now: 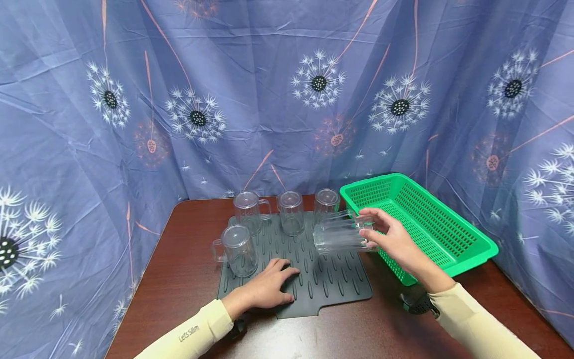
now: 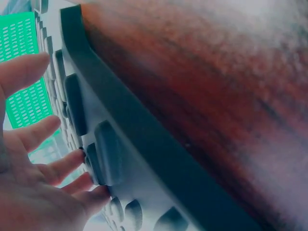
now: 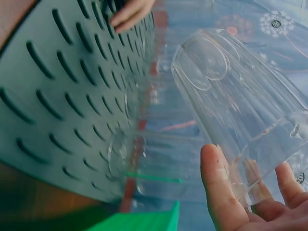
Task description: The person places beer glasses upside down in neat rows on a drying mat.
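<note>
A clear glass mug (image 1: 338,238) is held on its side by my right hand (image 1: 394,242), above the right part of a grey ridged mat (image 1: 314,294). Its round base faces left in the head view; the thumb and fingers pinch the rim end. In the right wrist view this mug (image 3: 240,91) slants upward from the fingertips (image 3: 211,166); its handle is hard to make out. My left hand (image 1: 269,286) rests on the mat with fingers spread and holds nothing. Close by it stands an upside-down mug (image 1: 242,257), its handle turned left.
Along the mat's back edge stand three more upturned glasses: a left one (image 1: 247,214) with its handle to the right, a middle one (image 1: 291,217) and a right one (image 1: 326,199). A green plastic basket (image 1: 471,249) stands right of the mat on the brown table (image 1: 179,279). Patterned cloth (image 1: 269,99) hangs behind.
</note>
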`<act>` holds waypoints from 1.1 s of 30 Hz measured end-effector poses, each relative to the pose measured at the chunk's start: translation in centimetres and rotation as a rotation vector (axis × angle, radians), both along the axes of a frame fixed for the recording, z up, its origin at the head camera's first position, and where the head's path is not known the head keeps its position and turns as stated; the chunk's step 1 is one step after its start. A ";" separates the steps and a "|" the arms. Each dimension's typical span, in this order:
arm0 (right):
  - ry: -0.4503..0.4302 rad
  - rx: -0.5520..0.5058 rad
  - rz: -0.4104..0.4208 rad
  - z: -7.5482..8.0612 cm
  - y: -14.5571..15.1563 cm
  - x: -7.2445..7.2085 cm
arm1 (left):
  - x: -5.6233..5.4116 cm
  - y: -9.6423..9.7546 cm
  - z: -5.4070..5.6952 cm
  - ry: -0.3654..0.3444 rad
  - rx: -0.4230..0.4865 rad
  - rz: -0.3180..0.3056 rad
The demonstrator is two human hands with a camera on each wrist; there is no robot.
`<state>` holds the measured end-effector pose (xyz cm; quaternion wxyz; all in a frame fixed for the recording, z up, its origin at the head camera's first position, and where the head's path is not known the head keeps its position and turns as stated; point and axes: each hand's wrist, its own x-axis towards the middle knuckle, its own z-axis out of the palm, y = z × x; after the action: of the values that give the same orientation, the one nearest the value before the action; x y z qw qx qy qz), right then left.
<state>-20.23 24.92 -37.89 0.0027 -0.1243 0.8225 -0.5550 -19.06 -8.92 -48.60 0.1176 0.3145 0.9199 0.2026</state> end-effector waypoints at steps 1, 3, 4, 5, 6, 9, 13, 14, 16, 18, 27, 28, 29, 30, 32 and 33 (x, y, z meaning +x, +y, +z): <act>0.002 -0.010 0.000 -0.3 -0.2 0.1 | 0.0 0.0 0.1 -0.011 0.010 0.005; -0.001 -0.032 0.001 -0.7 -0.5 0.3 | 0.0 0.1 0.3 -0.025 0.032 0.013; -0.001 -0.043 0.002 -0.9 -0.6 0.3 | -0.1 0.1 0.3 -0.029 0.041 0.018; -0.003 -0.056 0.003 -1.1 -0.8 0.4 | -0.1 0.1 0.4 -0.030 0.050 0.022; -0.004 -0.076 0.004 -1.3 -1.0 0.4 | -0.1 0.1 0.4 -0.029 0.061 0.025; -0.009 -0.105 0.001 -1.9 -1.5 0.6 | -0.2 0.1 0.5 -0.021 0.091 0.037; -0.022 -0.119 -0.009 -2.4 -2.2 0.9 | -0.3 0.3 0.6 -0.016 0.138 0.068; -0.025 -0.118 -0.011 -2.6 -2.4 1.0 | -0.4 0.4 0.6 -0.012 0.151 0.076; -0.032 -0.128 -0.016 -2.8 -2.7 1.1 | -0.3 0.5 0.7 -0.007 0.180 0.092; -0.041 -0.146 -0.017 -2.9 -2.9 1.1 | -0.3 0.7 0.9 0.000 0.209 0.110; -0.077 -0.169 -0.011 -3.8 -4.0 1.1 | -0.2 1.1 1.9 -0.056 0.425 0.189; -0.086 -0.172 -0.010 -3.8 -4.0 1.1 | -0.2 1.1 2.0 -0.078 0.459 0.192; -0.099 -0.178 -0.011 -3.9 -4.1 1.1 | -0.2 1.1 2.0 -0.098 0.492 0.192; -0.110 -0.173 -0.017 -3.9 -4.2 1.1 | -0.2 1.1 2.1 -0.123 0.524 0.191; -0.132 -0.178 -0.013 -4.1 -4.3 1.1 | -0.1 1.2 2.3 -0.175 0.587 0.191; -0.136 -0.176 -0.014 -4.2 -4.4 1.1 | -0.1 1.2 2.4 -0.201 0.609 0.193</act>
<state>-19.16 20.53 -42.13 0.0438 -0.0802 0.7694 -0.6321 -19.17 -7.73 -46.21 0.0888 0.2252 0.8263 0.5085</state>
